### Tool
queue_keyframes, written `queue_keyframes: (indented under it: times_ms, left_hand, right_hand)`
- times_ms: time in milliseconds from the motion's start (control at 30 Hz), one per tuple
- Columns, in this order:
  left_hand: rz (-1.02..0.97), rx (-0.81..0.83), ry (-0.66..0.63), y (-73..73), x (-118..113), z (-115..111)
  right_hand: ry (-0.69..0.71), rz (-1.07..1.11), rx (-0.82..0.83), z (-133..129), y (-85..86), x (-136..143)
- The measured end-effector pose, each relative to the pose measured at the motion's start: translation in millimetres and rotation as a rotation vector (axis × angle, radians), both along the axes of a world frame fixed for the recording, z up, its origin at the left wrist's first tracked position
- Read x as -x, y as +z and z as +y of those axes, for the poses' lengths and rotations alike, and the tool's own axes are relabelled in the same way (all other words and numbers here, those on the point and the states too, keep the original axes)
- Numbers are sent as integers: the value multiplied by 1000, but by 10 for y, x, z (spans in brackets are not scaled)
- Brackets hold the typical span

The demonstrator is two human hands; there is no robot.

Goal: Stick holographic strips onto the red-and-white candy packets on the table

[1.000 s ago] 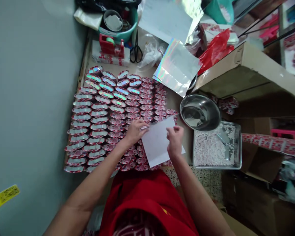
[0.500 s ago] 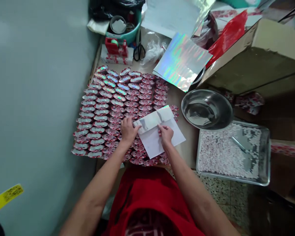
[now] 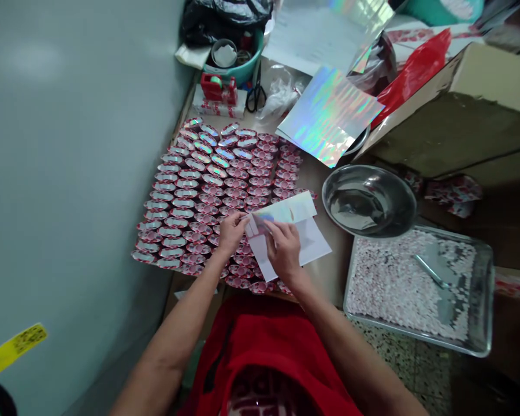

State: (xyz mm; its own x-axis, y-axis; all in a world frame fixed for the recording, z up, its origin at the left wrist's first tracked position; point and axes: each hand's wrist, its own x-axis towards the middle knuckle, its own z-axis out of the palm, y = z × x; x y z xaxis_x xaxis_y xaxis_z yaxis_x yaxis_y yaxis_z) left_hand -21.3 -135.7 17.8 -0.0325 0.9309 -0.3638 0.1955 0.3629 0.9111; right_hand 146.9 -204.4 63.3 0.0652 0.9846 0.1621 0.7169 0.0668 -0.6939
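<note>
A white paper sheet (image 3: 312,240) with a shiny silver holographic side lies tilted over rows of small red-and-white packs (image 3: 205,205). Its upper edge is folded down into a silvery flap (image 3: 301,209). At the sheet's upper left corner, my left hand (image 3: 233,232) pinches the edge. The fingers of my right hand (image 3: 285,248) are closed at the flap's left part, where the silver surface shows; the exact grip is partly hidden. Oval tops of the packs face up, and many at the left and back carry pale or holographic strips.
Holographic sheets (image 3: 331,112) lie behind a steel bowl (image 3: 368,225). A metal tray (image 3: 490,300) holds small whitish bits and a metal tool (image 3: 431,271). Scissors (image 3: 256,99), a red tape dispenser (image 3: 219,89) and a teal basin (image 3: 247,69) stand at the back; cardboard boxes (image 3: 463,110) at the right.
My right hand has moved left along the flap toward my left hand. My left hand stays near the sheet's left corner, now pinching it. The view has shifted slightly.
</note>
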Motion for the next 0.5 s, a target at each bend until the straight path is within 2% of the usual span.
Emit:
queue_keyframes:
  times_ms: [67, 133, 200, 267, 333, 400, 500]
  left_hand:
    - [1, -20, -3, 33, -38, -12]
    - [2, -27, 1, 34, -63, -26]
    - [-4, -11, 26, 0, -80, -44]
    - [-34, 22, 74, -52, -91, -72]
    - [-89, 55, 105, -95, -92, -111]
    - [-108, 74, 110, -109, -80, -162]
    - [7, 61, 105, -77, -48, -248]
  right_hand:
    - [103, -198, -39, 217, -62, 69]
    - [177, -333, -13, 393, -212, 115]
    - [251, -401, 12, 437, -377, 132]
    - [292, -428, 4, 341, -494, 122]
    - [305, -442, -24, 173, -539, 90]
    - [320, -451, -57, 19, -522, 42]
    - [327, -443, -103, -87, -426, -49]
